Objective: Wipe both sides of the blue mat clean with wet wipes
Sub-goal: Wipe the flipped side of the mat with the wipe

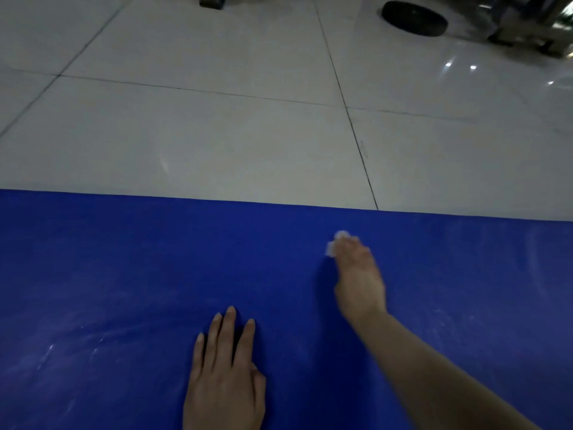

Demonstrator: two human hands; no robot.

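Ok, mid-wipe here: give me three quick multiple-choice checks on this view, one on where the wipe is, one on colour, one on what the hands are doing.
1. Where is the wet wipe?
A. Under the right hand's fingertips, near the mat's far edge
B. On the tiled floor
C. Under the left hand

2. What colour is the floor beyond the mat?
A. Dark wood brown
B. Pale grey-white tiles
C. Green

3. How does the left hand lie?
A. Curled round the wipe
B. Lifted off the mat
C. Flat on the mat, fingers straight

Answers:
1 A: white wipe shows at the tips of the right hand.
2 B: glossy pale tiles with dark joints.
3 C: palm down, fingers extended, nothing held.
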